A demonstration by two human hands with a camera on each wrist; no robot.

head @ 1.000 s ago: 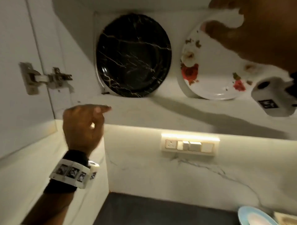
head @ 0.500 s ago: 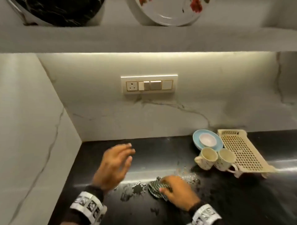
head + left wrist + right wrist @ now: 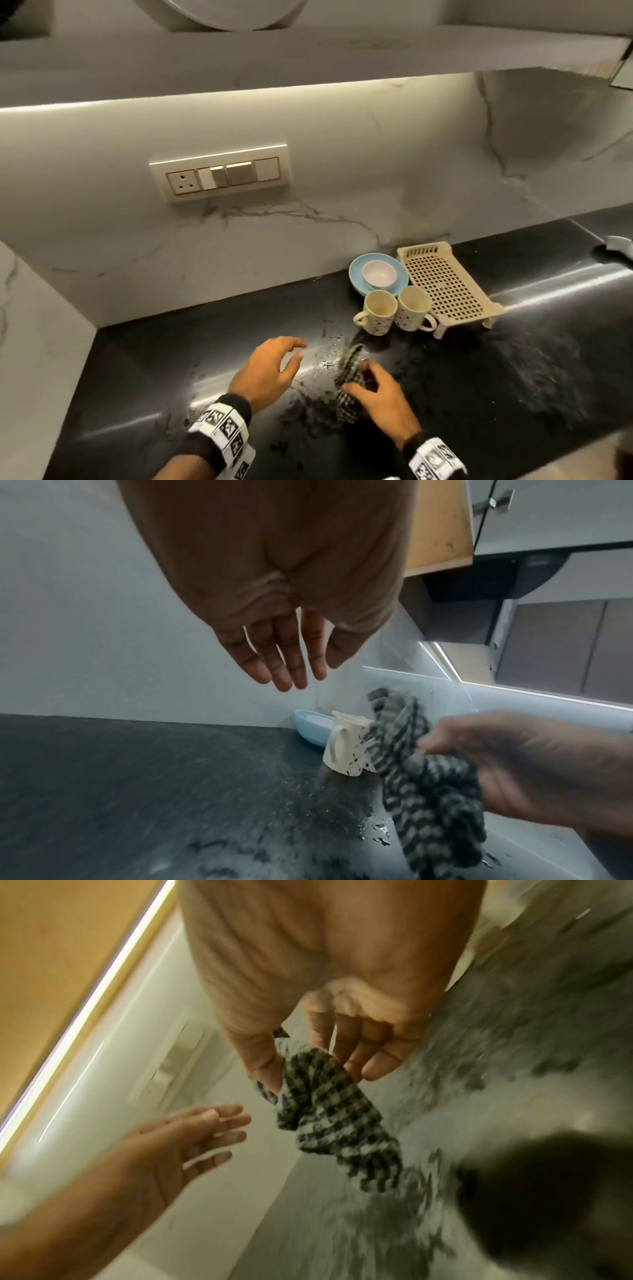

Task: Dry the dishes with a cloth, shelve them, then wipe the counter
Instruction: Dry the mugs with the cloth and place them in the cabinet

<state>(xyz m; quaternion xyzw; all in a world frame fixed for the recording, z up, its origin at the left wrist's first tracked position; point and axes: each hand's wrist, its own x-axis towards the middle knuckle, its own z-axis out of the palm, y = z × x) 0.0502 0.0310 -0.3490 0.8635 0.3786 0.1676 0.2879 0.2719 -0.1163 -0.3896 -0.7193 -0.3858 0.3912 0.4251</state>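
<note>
Right grip (image 3: 376,394) pinches the checked cloth (image 3: 349,380) between thumb and fingers just above the wet black desk (image 3: 137,377), near two mugs (image 3: 376,311); left grip (image 3: 267,370) hovers alongside, fingers spread, empty.

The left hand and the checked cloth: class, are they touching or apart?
Apart. The left wrist view shows the left hand open, with wall visible between it and the checked cloth, which the right hand holds.

Black-and-white checked cloth (image 3: 349,383), black counter (image 3: 479,377), speckled cream mugs (image 3: 376,311), blue plate (image 3: 356,277)
</note>
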